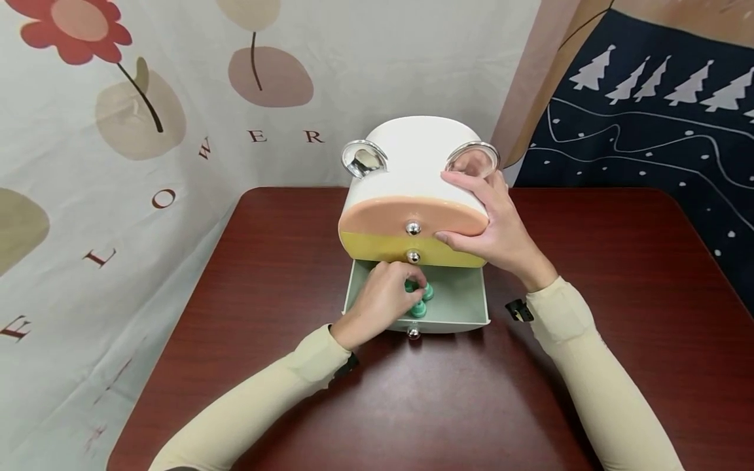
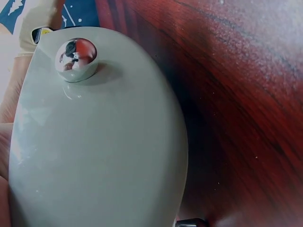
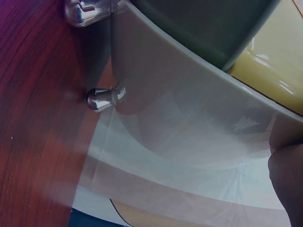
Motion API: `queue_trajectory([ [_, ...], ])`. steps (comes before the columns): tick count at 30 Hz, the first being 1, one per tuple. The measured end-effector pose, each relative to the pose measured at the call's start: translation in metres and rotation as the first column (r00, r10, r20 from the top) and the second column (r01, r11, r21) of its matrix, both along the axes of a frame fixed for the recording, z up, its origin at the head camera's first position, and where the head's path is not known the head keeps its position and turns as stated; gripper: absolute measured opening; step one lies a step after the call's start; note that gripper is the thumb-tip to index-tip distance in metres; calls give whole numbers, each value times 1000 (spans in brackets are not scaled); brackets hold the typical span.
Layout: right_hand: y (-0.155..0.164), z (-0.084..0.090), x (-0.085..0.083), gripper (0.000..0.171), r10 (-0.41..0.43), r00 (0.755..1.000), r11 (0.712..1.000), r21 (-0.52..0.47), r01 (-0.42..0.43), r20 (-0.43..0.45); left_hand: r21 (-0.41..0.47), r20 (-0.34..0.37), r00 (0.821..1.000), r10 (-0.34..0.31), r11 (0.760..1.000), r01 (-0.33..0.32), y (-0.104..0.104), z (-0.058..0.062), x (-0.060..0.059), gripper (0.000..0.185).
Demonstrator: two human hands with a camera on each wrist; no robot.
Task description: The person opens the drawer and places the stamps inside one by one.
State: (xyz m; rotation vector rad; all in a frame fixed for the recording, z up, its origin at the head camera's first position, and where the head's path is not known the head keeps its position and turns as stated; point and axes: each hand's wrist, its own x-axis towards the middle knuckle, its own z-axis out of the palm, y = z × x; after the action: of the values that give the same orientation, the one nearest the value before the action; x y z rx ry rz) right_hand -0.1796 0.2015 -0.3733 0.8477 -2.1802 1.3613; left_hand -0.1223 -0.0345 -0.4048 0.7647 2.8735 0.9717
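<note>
A small white drawer cabinet with orange and yellow drawer fronts stands on the table. Its bottom grey-green drawer is pulled out. Inside lie small green round pieces. My left hand reaches over the drawer's left side, thumb and fingers bent around one green piece, partly hidden by them. With the thumb on the front and fingers on top, my right hand grips the cabinet's right edge. In the left wrist view the drawer front with its silver knob hides the left fingers.
Silver round ears stick up from the cabinet top. Under it is a dark red wooden table. Behind hang a pale printed cloth and a navy cloth with white trees. Silver feet hold the cabinet off the table.
</note>
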Motion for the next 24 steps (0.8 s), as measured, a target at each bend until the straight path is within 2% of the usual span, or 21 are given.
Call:
queue_trajectory([
  [4, 1, -1, 0, 82, 7, 1000, 1000, 0, -7, 1, -33, -48, 999, 20, 999, -22, 0, 1, 2, 6],
  [8, 1, -1, -1, 83, 11, 1000, 1000, -2, -11, 3, -11, -175, 984, 19, 1000, -22, -4, 4, 15, 5],
  [10, 0, -1, -1, 83, 16, 1000, 1000, -7, -16, -1, 36, -257, 966, 13, 999, -4, -9, 5, 25, 5],
  [13, -2, -1, 0, 82, 20, 1000, 1000, -13, -20, 4, 131, -389, 921, 20, 991, 34, -16, 3, 42, 8],
  [15, -2, 0, 1, 83, 15, 1000, 1000, -10, -15, 4, 202, -440, 897, 43, 978, 51, -19, 1, 52, 11],
  [18, 0, 1, 1, 83, 3, 1000, 1000, -7, -3, 3, 293, -452, 888, 86, 955, 56, -22, -1, 63, 14],
  [24, 1, 1, 0, 83, 4, 1000, 1000, -14, -4, 4, 467, -385, 905, 182, 884, 20, -24, -9, 78, 18],
])
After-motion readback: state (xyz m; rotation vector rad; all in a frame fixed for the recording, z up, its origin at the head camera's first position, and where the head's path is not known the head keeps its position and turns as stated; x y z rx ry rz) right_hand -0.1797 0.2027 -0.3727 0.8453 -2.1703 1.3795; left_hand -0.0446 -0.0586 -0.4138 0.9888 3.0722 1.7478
